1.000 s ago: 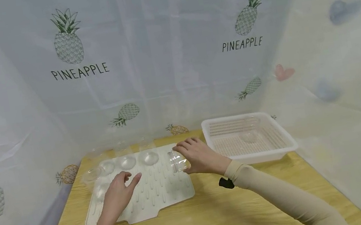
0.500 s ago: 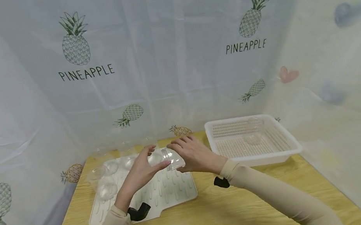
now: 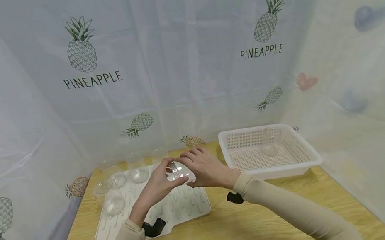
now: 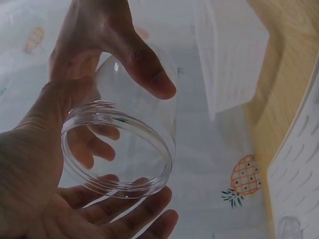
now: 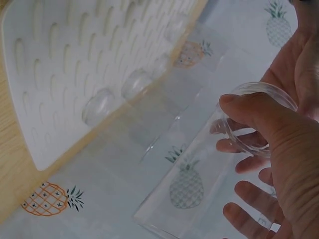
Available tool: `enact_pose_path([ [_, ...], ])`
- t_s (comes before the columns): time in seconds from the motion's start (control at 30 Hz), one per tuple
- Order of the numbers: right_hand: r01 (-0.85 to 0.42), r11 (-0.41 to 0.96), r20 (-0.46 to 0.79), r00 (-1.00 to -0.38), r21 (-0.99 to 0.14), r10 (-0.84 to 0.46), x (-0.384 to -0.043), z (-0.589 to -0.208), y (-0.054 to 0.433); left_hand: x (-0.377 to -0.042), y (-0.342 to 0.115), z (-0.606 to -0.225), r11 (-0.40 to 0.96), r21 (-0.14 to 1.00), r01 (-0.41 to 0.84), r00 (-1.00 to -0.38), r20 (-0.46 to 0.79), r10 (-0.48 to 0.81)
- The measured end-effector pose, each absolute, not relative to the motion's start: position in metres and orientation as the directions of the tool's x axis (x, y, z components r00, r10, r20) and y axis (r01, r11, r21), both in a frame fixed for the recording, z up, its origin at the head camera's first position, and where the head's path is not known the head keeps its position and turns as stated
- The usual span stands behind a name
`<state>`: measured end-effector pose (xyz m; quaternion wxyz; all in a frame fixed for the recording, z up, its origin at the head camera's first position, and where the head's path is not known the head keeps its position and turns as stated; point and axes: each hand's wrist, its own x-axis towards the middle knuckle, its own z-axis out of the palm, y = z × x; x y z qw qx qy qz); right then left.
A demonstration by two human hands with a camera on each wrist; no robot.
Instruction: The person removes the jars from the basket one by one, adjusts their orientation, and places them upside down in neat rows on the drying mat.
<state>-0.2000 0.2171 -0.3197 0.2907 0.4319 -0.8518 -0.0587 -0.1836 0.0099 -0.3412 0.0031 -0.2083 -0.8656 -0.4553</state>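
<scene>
Both hands hold a clear jar point(image 3: 182, 172) with a threaded, open rim, raised above a white ribbed mat point(image 3: 187, 204). In the head view my left hand point(image 3: 156, 188) grips it at the rim end, and my right hand point(image 3: 205, 169) grips the other end. The left wrist view shows the jar's rim point(image 4: 168, 159) facing the camera, with the left thumb and fingers around it. In the right wrist view my right hand point(image 5: 294, 144) curls round the clear jar, whose transparent outline is hard to follow.
Several more clear jars point(image 3: 114, 203) stand on the mat's left and back. A white perforated basket point(image 3: 274, 171) with a clear jar point(image 3: 270, 141) inside stands at the right on the wooden table point(image 3: 268, 217). Pineapple-print curtains point(image 3: 182, 54) surround the back and sides.
My left hand has moved right and up from over the mat and taken hold of the jar's rim end. The right hand, holding the jar, has shifted slightly left.
</scene>
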Motion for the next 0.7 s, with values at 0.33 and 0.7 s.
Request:
enact_pose_path([
  [0.33, -0.717, 0.614, 0.473, -0.437, 0.331, -0.765, -0.199, -0.327, 0.218, -0.184, 0.010, -0.345, 0.465, 0.811, 0.356, -0.913, 0.197, 0.357],
  [0.7, -0.682, 0.677, 0.436, -0.539, 0.276, -0.721, -0.198, -0.329, 0.226, -0.185, 0.009, -0.352, 0.479, 0.809, 0.341, -0.928, 0.208, 0.310],
])
